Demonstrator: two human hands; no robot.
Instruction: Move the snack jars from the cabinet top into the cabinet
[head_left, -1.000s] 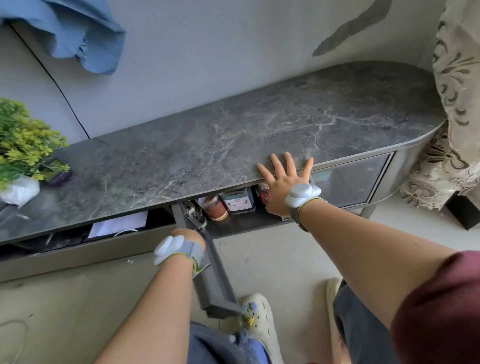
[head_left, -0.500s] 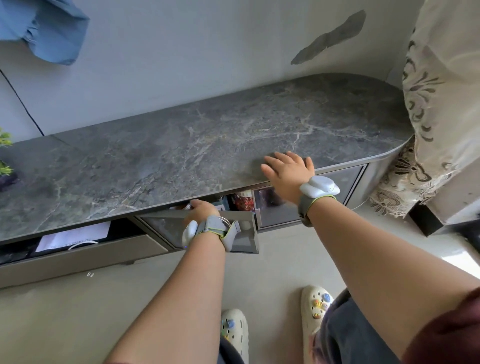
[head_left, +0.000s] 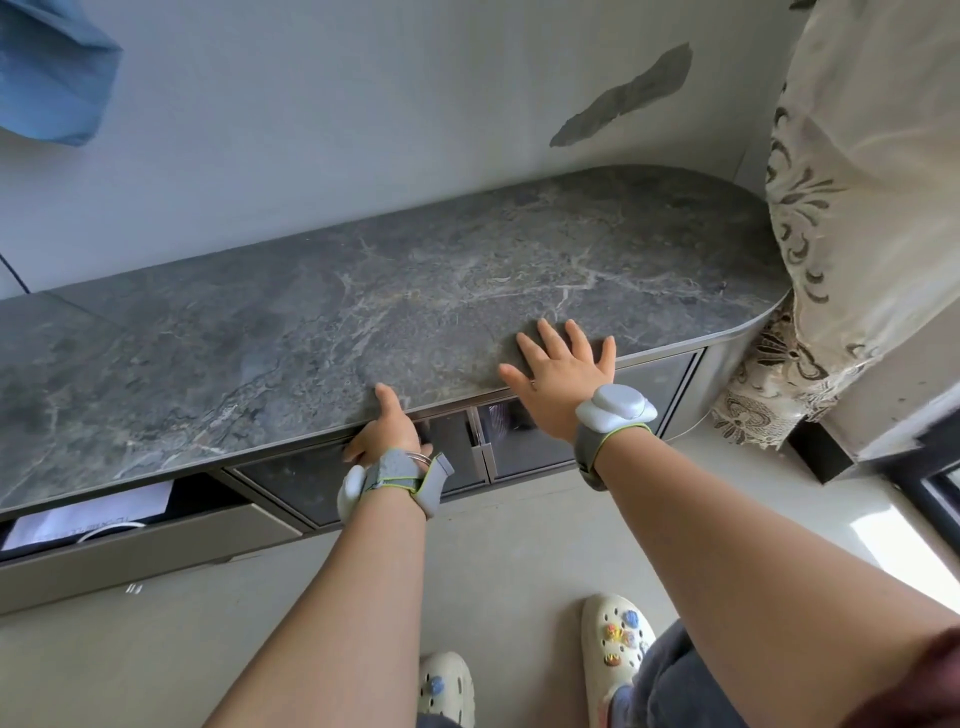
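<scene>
Door (head_left: 363, 480) now shut; right hand (head_left: 558, 379) fingers splayed flat on cabinet top (head_left: 311, 332).

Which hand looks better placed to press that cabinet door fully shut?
Probably the left hand: it is already at the glass cabinet door, thumb on the marble top's edge. The right hand lies flat on the top, off the door.

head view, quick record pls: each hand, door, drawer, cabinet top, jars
left hand: pressed on the door, thumb on the top's edge
right hand: flat and spread on the cabinet top
door: glass, shut or nearly so
drawer: at left, partly open, paper inside
cabinet top: no jars on the part in view
jars: none visible
</scene>
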